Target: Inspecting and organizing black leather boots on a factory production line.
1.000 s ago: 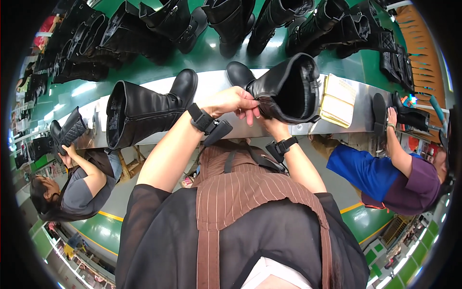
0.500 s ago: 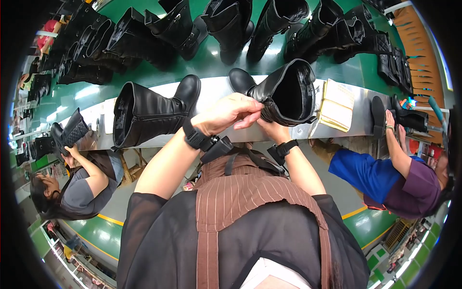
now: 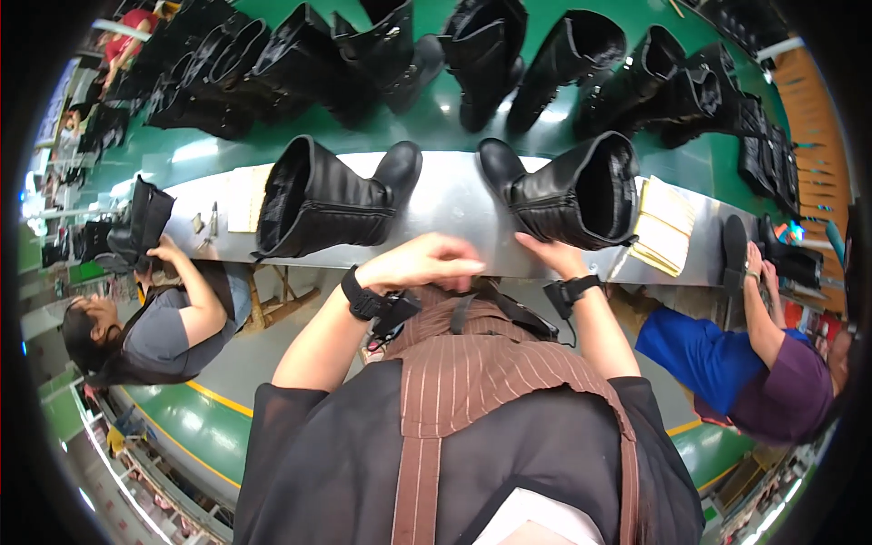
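Two tall black boots stand side by side on the metal bench, their toes turned toward each other. Each shows a zip running along its shaft: the left boot (image 3: 341, 209) and the right boot (image 3: 559, 200). My left hand (image 3: 427, 262) hovers at the bench's near edge between them, holding nothing; its stretched fingers are slightly blurred. Close against the near side of the right boot's shaft is my right hand (image 3: 554, 256), fingers extended, partly covered by the boot. I cannot tell how firmly it touches the boot.
A green surface beyond the metal bench (image 3: 445, 204) carries a row of black boots (image 3: 481, 64). Yellowish paper stacks lie at right (image 3: 668, 227) and left (image 3: 247, 200). Co-workers handle boots at the left (image 3: 173, 327) and right (image 3: 745, 354).
My left hand has let go of the right boot's upper shaft and drawn back toward me. The right boot has turned, so its zip now faces me. The view has shifted.
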Available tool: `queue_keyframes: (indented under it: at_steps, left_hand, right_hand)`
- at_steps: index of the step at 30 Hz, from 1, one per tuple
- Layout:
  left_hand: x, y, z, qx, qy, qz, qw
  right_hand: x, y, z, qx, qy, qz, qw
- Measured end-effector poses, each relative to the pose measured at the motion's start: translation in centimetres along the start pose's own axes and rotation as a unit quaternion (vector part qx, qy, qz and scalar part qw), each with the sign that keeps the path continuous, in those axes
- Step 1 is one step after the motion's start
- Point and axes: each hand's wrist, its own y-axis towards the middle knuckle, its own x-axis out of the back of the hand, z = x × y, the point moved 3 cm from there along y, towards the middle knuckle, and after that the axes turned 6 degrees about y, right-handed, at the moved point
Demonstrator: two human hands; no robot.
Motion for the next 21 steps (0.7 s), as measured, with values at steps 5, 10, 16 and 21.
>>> queue_keyframes:
  at_steps: [5, 10, 16, 21]
  left_hand:
    - [6.9, -6.2, 13.5, 0.147, 0.237, -0.468, 0.839]
    - [9.2, -3.4, 14.4, -0.107, -0.051, -0.488, 0.865]
    - [4.0, -2.1, 8.4, -0.185, -0.269, -0.455, 0.828]
    - [1.6, -4.4, 2.4, -0.277, -0.416, -0.352, 0.792]
  right_hand:
    - [0.0, 0.9, -4.4, -0.127, 0.168, 0.087, 0.974]
    - [-1.4, 0.9, 3.2, -0.055, 0.197, -0.003, 0.979]
    - [-4.3, -1.6, 9.5, -0.104, 0.293, 0.023, 0.95]
    - [-1.9, -2.2, 15.0, 0.01, 0.414, -0.029, 0.91]
